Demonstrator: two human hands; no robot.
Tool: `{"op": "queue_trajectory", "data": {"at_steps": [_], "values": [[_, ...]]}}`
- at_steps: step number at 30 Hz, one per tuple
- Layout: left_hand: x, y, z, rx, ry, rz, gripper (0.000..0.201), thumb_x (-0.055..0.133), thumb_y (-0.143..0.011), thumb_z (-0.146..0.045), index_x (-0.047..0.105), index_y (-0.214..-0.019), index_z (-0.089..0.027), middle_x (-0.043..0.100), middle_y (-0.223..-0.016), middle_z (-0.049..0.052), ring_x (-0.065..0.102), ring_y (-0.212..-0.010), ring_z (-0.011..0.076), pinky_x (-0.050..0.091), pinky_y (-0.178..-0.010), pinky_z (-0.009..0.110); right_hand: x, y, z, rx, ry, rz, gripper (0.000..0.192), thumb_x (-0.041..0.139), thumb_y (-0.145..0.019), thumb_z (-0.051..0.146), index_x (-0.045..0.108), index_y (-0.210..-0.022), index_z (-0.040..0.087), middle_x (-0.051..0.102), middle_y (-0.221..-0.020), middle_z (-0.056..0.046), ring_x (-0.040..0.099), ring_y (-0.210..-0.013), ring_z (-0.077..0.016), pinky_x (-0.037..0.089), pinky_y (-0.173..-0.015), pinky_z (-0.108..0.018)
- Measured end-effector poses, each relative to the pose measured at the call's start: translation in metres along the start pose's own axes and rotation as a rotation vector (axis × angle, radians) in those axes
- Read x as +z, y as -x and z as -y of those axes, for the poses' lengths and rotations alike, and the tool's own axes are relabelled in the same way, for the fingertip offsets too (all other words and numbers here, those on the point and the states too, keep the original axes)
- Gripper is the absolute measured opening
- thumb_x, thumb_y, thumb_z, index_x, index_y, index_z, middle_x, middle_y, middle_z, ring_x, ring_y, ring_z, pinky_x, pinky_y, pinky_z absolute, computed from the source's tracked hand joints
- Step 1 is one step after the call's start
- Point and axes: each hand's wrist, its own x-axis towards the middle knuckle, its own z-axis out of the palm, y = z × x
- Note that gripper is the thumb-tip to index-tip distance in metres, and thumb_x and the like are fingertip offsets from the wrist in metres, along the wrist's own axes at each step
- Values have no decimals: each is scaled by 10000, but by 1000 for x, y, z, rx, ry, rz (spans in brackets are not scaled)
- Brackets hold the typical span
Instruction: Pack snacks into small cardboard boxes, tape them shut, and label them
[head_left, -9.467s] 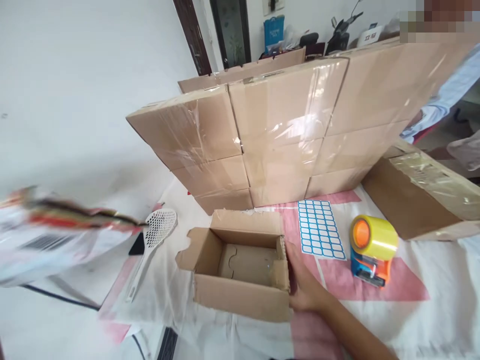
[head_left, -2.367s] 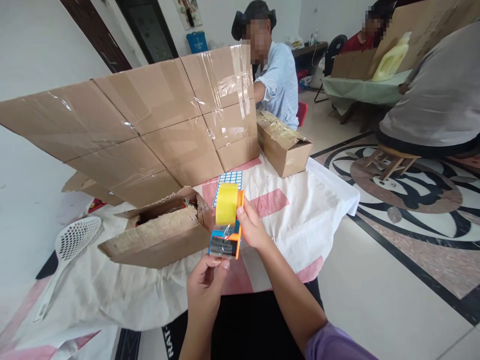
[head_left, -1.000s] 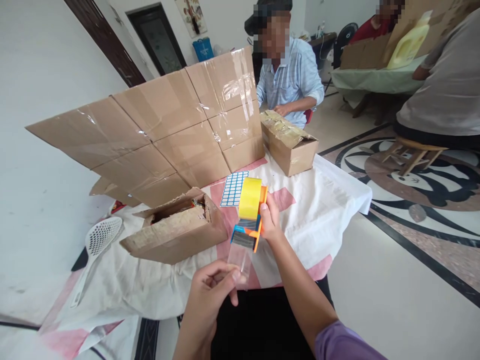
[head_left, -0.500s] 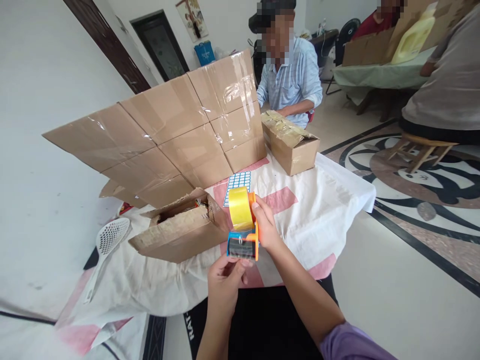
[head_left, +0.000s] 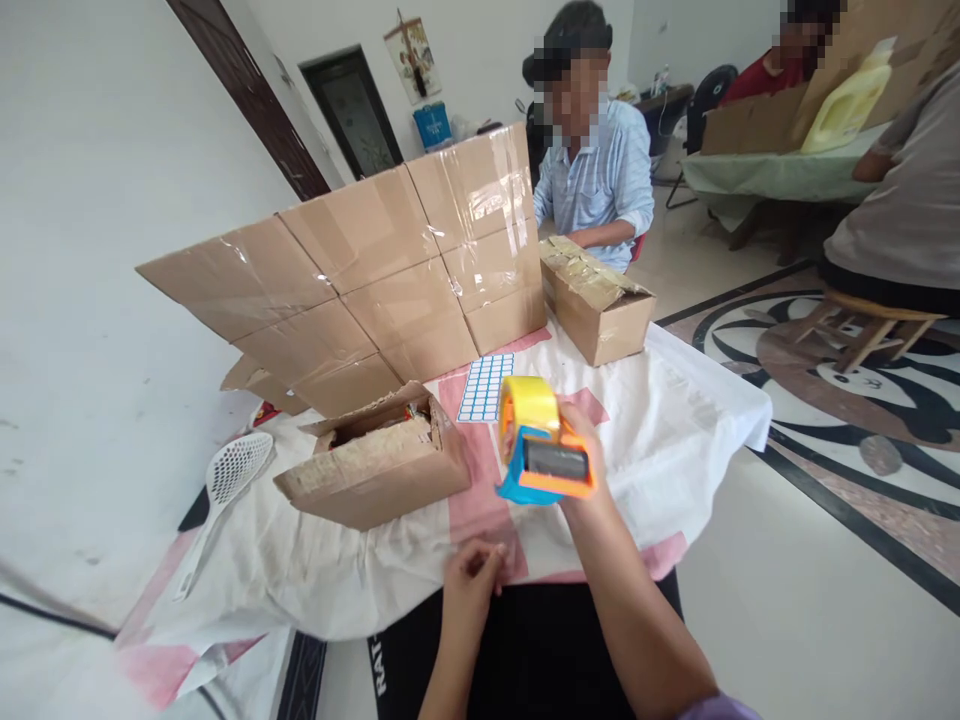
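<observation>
Right hand (head_left: 581, 470): wrapped round the tape dispenser (head_left: 541, 450), fingers curled behind its orange body, holding it up above the table cloth (head_left: 675, 430) with the flat end turned toward the wearer.
Tape dispenser: orange and blue, a yellow roll on its far end; it hangs just right of the small cardboard box (head_left: 379, 465), not touching it.
Left hand (head_left: 471, 572): low at the near edge of the table, fingers drawn together in a loose fist; whether anything thin is pinched in them, I cannot tell.
Small cardboard box: lying on the cloth left of the dispenser, its top flaps only partly down, something coloured showing in the gap.
Sticker sheet (head_left: 486, 386): blue-bordered labels, flat on the cloth just behind the dispenser.
Cardboard wall (head_left: 360, 275): taped panels standing behind the box.
Slotted spoon (head_left: 225, 490): white, lying at the left end of the cloth.
Across the table: a person in a pale blue shirt (head_left: 600, 180) sits behind another box (head_left: 600, 310).
</observation>
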Motion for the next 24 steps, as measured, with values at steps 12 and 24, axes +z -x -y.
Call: {"op": "queue_trajectory", "data": {"at_steps": [12,24], "values": [[-50,-11,-55,106,124,-297,338,766,-802,-480,776,-916,-162,767,-806,57,430,-403,55,356,-410,222,-65,-82,-47,-133,210,81,332,671,-775,463,635,-1000,222,725,-978,-55,703,-952,-248,558,-899,-430],[-51,14,-78,96,-38,-409,271,748,-801,-464,809,-884,-213,760,-763,15,427,-411,78,387,-396,226,1,0,1,-412,632,502,224,702,-863,280,664,-1084,263,606,-961,-30,594,-883,-217,501,-838,-392]]}}
